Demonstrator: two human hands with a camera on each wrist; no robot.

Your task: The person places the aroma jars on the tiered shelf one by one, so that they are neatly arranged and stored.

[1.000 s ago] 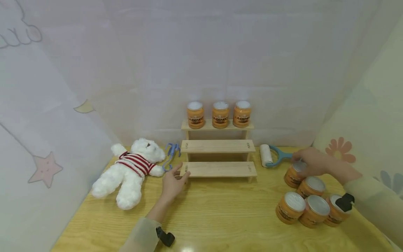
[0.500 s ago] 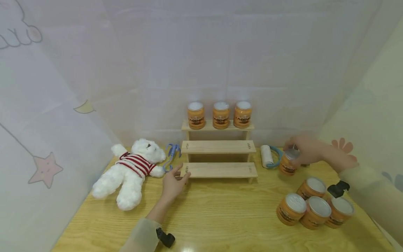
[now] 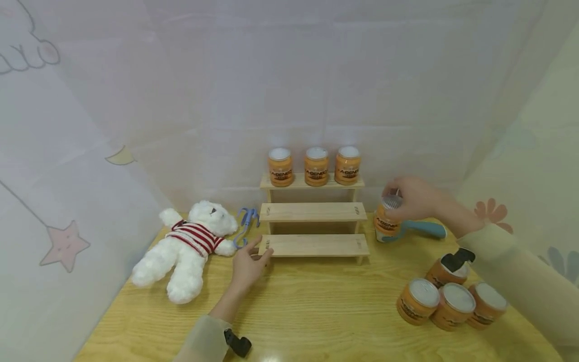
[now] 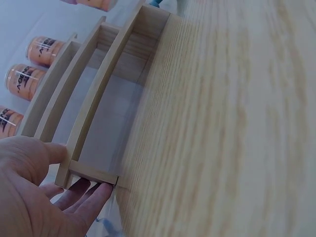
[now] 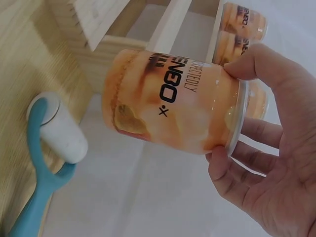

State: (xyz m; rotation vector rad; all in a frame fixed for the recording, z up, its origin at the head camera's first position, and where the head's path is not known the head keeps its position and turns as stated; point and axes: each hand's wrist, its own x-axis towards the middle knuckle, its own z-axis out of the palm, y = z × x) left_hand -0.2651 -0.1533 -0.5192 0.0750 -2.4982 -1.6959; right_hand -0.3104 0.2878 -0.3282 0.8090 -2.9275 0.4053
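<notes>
A wooden three-step display rack (image 3: 314, 212) stands against the wall. At its lower left end my left hand (image 3: 248, 266) grips the bottom step; in the left wrist view the thumb (image 4: 55, 152) rests on the plank and the fingers reach round the side leg. My right hand (image 3: 413, 198) holds an orange can (image 3: 386, 221) by its top rim, raised to the right of the rack. In the right wrist view thumb and fingers pinch the rim of this can (image 5: 173, 101), which is clear of the table.
Three matching cans (image 3: 316, 167) line the top step. Several more cans (image 3: 457, 299) stand at the right of the table (image 3: 325, 306). A blue-handled lint roller (image 3: 425, 229) lies below the held can. Left of the rack are a white teddy bear (image 3: 194, 246) and a blue hook (image 3: 247, 221).
My right hand has lifted one can from the group at the right and carried it leftward, over the lint roller towards the rack. My left hand has stayed at the bottom step.
</notes>
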